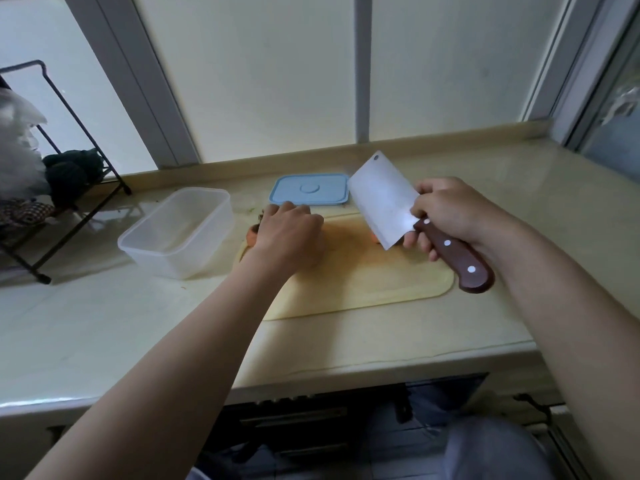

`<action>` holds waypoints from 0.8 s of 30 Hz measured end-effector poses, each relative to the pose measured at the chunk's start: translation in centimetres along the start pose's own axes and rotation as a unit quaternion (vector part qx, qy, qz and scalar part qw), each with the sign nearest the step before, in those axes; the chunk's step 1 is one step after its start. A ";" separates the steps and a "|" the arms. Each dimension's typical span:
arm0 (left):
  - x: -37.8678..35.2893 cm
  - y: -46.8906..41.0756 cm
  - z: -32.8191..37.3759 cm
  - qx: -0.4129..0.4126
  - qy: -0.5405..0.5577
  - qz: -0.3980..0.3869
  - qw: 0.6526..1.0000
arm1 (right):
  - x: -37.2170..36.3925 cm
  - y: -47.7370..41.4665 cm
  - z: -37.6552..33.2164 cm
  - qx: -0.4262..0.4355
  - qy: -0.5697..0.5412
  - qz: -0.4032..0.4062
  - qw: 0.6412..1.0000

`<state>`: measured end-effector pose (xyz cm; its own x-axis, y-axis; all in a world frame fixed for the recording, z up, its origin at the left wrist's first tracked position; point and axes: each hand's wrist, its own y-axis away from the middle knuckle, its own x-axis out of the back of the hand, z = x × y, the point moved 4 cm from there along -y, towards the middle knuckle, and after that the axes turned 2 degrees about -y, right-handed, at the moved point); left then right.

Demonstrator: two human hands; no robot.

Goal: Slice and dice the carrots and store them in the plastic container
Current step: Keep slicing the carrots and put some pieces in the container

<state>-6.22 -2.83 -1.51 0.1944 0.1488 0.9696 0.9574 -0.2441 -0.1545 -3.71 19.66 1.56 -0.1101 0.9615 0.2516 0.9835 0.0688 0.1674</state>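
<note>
An orange carrot [252, 236] peeks out under the left hand [289, 233]. The clear plastic container [176, 233] stands open just left of it. The right hand [446, 213] holds the cleaver [381, 202].

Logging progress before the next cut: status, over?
Left hand holds carrot down on board. Right hand grips cleaver, raised. Container empty, lid off. Nothing in the way.

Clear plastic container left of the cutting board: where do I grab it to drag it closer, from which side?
Pinch the rim of the clear rectangular plastic container on the wall facing the wooden cutting board, thumb outside, fingers inside. Come from above on the board side: it stands upright and open-topped, so the rim is free.
</note>
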 end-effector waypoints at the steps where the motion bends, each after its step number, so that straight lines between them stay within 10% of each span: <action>1: 0.1 -0.1 0.2 0.001 -0.002 -0.005 1.000 | 0.9 0.1 0.3 0.004 -0.019 0.010 1.000; 12: 1.0 -1.0 2.4 0.011 -0.027 -0.055 0.998 | 5.0 -0.8 5.4 0.052 -0.175 0.116 0.976; 18: 2.1 -2.2 7.5 -0.070 0.230 -0.023 0.970 | 6.1 -1.3 6.7 0.039 -0.249 0.194 0.948; 24: 0.1 -4.2 10.9 -0.084 0.241 -0.063 0.965 | 6.5 -1.4 7.3 0.031 -0.286 0.209 0.935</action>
<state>-7.94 8.67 -2.84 -0.0826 -0.2650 0.9607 0.9111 -0.4106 -0.0349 -4.76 27.74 -4.04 0.3628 0.8913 -0.2721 0.9319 -0.3462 0.1085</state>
